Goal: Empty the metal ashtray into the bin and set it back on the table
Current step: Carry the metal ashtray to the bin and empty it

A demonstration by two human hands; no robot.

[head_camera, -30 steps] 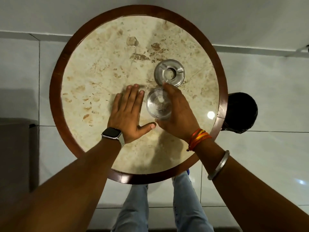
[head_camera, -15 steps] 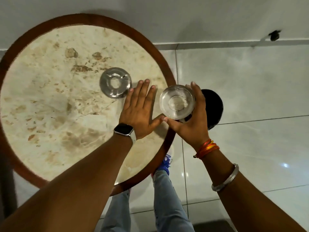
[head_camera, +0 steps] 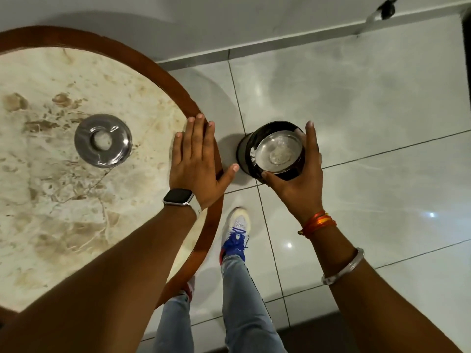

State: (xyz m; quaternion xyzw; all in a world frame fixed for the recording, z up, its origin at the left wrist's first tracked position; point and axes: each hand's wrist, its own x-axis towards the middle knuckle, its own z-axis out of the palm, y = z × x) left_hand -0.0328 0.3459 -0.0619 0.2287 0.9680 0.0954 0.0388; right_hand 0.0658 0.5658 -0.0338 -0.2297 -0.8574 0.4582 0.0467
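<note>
While the left hand (head_camera: 197, 164) lies flat and open on the desk (head_camera: 198, 103) at its right edge, fingers straight and together, thumb past the wooden rim, it holds nothing. Right hand (head_camera: 298, 186) grips the ashtray bowl (head_camera: 277, 154): thumb on the near rim, a finger up the far side, palm beneath. Bowl sits upright, mouth toward the camera, roughly level, round with no long axis. Pale residue at the centre of its base. It hangs off the desk, directly above the black bin (head_camera: 244, 151) on the tiled floor (head_camera: 356, 98). Ring-shaped ashtray lid (head_camera: 103, 140) rests flat on the marble top, well left of the left hand. Smartwatch (head_camera: 178, 197) on left wrist; orange threads (head_camera: 318, 222) and 1 metal bangle (head_camera: 344, 267) on right forearm.
</note>
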